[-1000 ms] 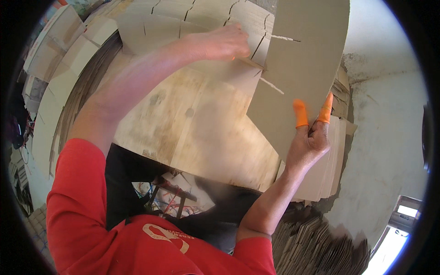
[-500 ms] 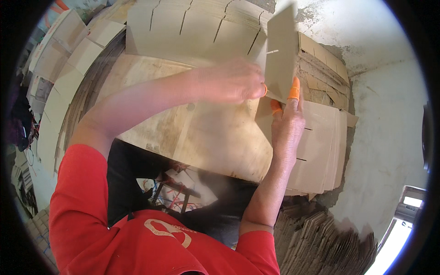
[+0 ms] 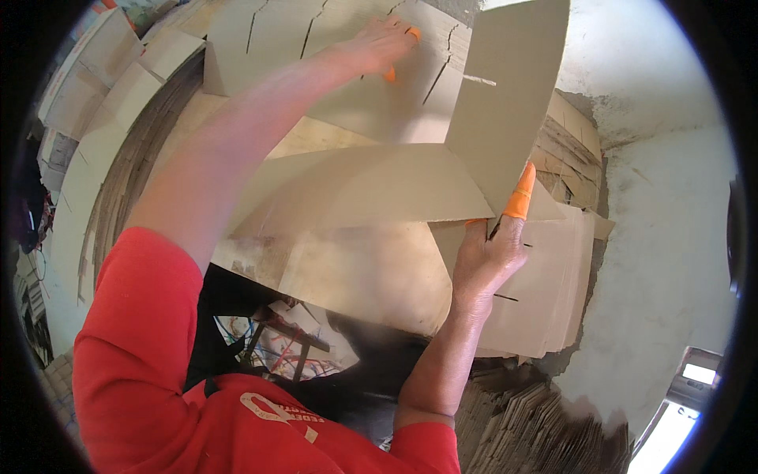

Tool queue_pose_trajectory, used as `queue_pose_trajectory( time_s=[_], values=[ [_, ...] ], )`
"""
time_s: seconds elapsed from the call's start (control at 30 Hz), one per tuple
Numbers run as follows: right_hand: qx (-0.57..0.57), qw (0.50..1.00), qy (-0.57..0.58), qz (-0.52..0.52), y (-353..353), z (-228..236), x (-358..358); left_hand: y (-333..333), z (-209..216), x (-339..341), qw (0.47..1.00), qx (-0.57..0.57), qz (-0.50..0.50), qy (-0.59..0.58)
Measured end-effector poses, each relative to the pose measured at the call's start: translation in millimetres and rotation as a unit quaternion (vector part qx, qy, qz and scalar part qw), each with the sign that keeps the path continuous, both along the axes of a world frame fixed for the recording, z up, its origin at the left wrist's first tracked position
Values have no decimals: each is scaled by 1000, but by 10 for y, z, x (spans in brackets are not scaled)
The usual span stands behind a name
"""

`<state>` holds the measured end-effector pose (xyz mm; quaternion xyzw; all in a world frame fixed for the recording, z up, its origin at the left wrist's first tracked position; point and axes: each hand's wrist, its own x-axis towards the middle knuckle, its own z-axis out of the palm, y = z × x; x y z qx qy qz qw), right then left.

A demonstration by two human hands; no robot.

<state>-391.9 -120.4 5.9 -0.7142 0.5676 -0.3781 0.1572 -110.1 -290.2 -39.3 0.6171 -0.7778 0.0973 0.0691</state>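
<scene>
My right hand [image 3: 491, 249], with orange finger covers, is closed on joined cardboard pieces. One brown cardboard panel [image 3: 509, 87] with a short slot stands upright from its fingers. Another long cardboard strip [image 3: 371, 178] stretches left from the same grip, over the wooden board [image 3: 355, 268]. Far ahead, my left hand [image 3: 381, 46] reaches onto a stack of slotted cardboard sheets [image 3: 339, 99]. Its fingers are apart, and two of them carry orange covers. Whether those fingertips press on the top sheet I cannot tell.
A pile of slotted cardboard [image 3: 545, 276] lies at the right, partly under my right hand. More cardboard stacks [image 3: 110, 158] line the left side. Cardboard pieces [image 3: 553, 419] stand on edge at the lower right, near a wall [image 3: 655, 237].
My left hand has moved from beside the right hand, forward onto the far stack. The held cardboard has opened out, with a long strip now stretching left over the board.
</scene>
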Motion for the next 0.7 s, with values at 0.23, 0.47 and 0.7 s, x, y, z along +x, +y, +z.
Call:
queue_pose_trajectory(
  time_s=[0.23,0.47,0.7],
  values=[
    [-144,989,-24,11,-57,-91,28,-128,141,-9,954,68,70,282],
    [-122,992,-3,16,-2,-5,35,200,392,-19,990,78,10,118],
    [-147,988,-13,50,15,11,19,148,342,-58,997,-8,-40,-60]
  ],
)
